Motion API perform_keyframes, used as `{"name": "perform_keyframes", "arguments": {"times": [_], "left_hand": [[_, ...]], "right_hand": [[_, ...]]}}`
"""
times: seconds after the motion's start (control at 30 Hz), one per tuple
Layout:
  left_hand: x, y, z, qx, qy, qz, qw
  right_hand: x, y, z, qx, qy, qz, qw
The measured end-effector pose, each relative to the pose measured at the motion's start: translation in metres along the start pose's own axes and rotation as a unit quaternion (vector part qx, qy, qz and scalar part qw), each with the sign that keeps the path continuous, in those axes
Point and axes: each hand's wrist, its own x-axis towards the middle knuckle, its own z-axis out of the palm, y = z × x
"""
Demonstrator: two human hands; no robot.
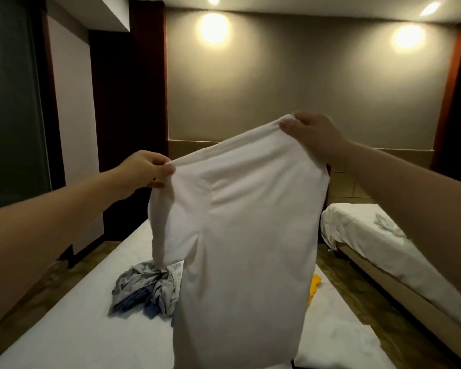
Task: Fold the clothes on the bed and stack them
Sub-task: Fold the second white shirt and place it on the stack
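A white shirt (245, 235) hangs in the air over the bed (77, 328), stretched between both hands. My left hand (147, 169) pinches its upper left edge, lower down. My right hand (314, 134) grips the upper right corner, held higher, so the top edge slants. One sleeve dangles on the left side. Behind the shirt, a crumpled grey and blue garment (147, 291) lies on the white sheet. A yellow piece of clothing (314, 287) peeks out at the shirt's right edge, mostly hidden.
A second bed (383, 249) with rumpled white bedding and a grey cloth (389, 225) stands to the right, across a narrow strip of floor. A dark wooden panel and a glass door are on the left. The far wall has two lamps.
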Motion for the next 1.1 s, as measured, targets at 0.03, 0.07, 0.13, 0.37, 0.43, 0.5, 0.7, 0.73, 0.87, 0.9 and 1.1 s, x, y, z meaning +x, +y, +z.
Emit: {"name": "perform_keyframes", "arguments": {"times": [0.03, 0.07, 0.13, 0.37, 0.43, 0.5, 0.7, 0.73, 0.87, 0.9, 1.1], "left_hand": [[-0.002, -0.002, -0.002, -0.013, -0.005, -0.013, 1.000], [-0.004, -0.004, -0.004, -0.017, -0.013, -0.024, 0.999], [-0.008, -0.007, -0.008, -0.041, -0.038, -0.040, 0.998], [-0.015, -0.006, -0.008, -0.214, -0.032, -0.034, 0.976], [-0.016, -0.006, 0.000, -0.185, -0.028, -0.032, 0.982], [-0.015, -0.002, 0.005, -0.177, -0.020, -0.031, 0.984], [-0.016, -0.002, -0.013, -0.163, 0.014, -0.021, 0.986], [-0.018, -0.004, -0.015, -0.147, 0.008, -0.018, 0.989], [-0.021, -0.003, -0.020, -0.062, 0.011, 0.003, 0.998], [-0.021, -0.002, -0.019, -0.022, 0.020, 0.015, 0.999], [-0.024, 0.017, 0.001, -0.059, 0.117, 0.070, 0.989]], "right_hand": [[-0.001, 0.002, -0.001, -0.002, -0.026, 0.008, 1.000], [-0.003, 0.005, -0.003, -0.029, -0.049, 0.011, 0.998], [-0.006, 0.009, -0.003, -0.068, -0.065, 0.013, 0.995], [-0.017, -0.002, -0.002, 0.212, -0.094, 0.129, 0.964], [-0.020, -0.002, -0.002, 0.330, -0.099, 0.178, 0.922], [-0.022, 0.000, 0.002, 0.395, -0.115, 0.225, 0.883], [-0.035, 0.000, 0.001, 0.106, -0.317, 0.221, 0.916], [-0.037, 0.001, 0.003, 0.085, -0.329, 0.224, 0.913], [-0.037, 0.004, 0.012, 0.187, -0.274, 0.213, 0.919], [-0.037, 0.004, 0.014, 0.239, -0.265, 0.212, 0.910], [-0.039, -0.005, 0.021, 0.372, -0.179, 0.220, 0.884]]}}
